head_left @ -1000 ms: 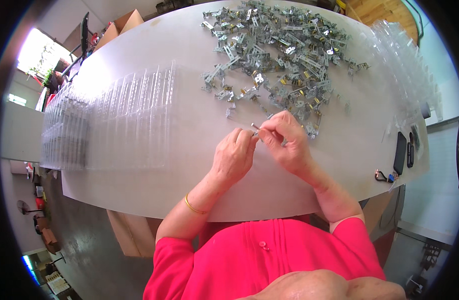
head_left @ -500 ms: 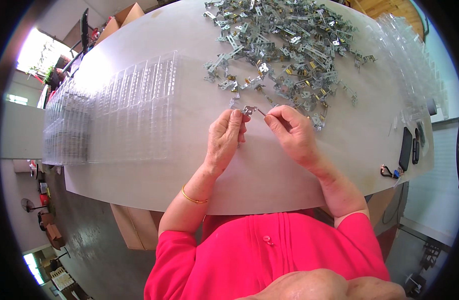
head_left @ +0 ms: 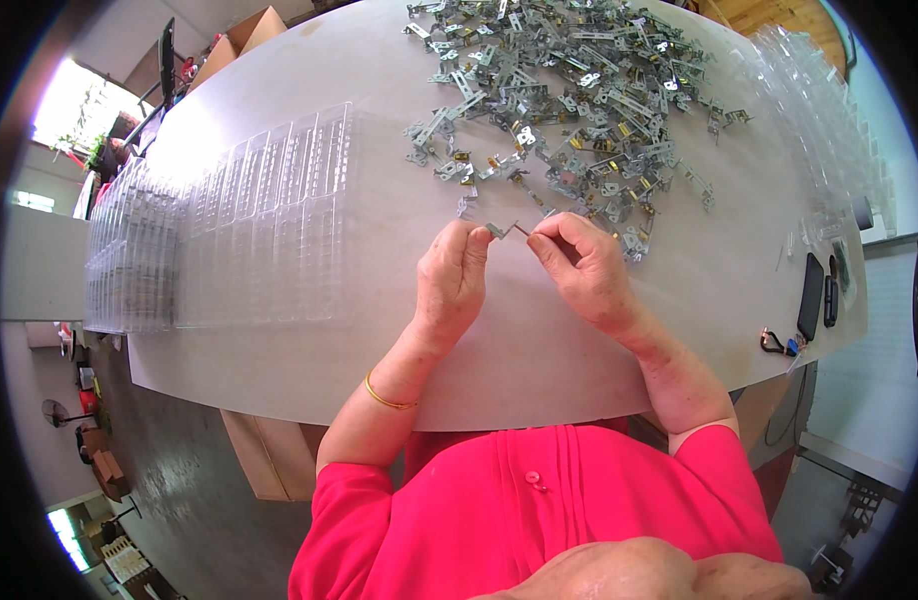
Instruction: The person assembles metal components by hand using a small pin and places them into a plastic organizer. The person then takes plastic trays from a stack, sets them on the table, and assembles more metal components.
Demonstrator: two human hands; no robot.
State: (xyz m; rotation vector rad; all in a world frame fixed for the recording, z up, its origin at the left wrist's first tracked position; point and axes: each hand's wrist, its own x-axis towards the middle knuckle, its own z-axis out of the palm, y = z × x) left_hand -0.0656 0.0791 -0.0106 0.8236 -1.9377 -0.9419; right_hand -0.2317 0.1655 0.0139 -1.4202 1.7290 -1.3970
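My left hand [head_left: 453, 278] is closed, pinching a small silvery metal bracket [head_left: 498, 231] between thumb and fingers. Just to its right, my right hand [head_left: 585, 270] is closed on a thin dark rod [head_left: 522, 230], whose tip points at the bracket. Whether the tip touches the bracket I cannot tell. Both hands are over the pale table, in front of a large heap of metal brackets [head_left: 579, 110], some with brass-coloured parts. The fingertips of my left hand are partly hidden behind its thumb.
Clear plastic trays [head_left: 259, 215] lie on the left, with a filled stack [head_left: 134, 250] beside them. More clear trays [head_left: 814, 110] stand at the far right. Near the right edge are a black phone-like slab [head_left: 810, 297] and a dark-handled tool [head_left: 776, 342].
My left hand has turned the bracket, so it now shows edge-on rather than its flat face. My right hand with the rod has hardly moved.
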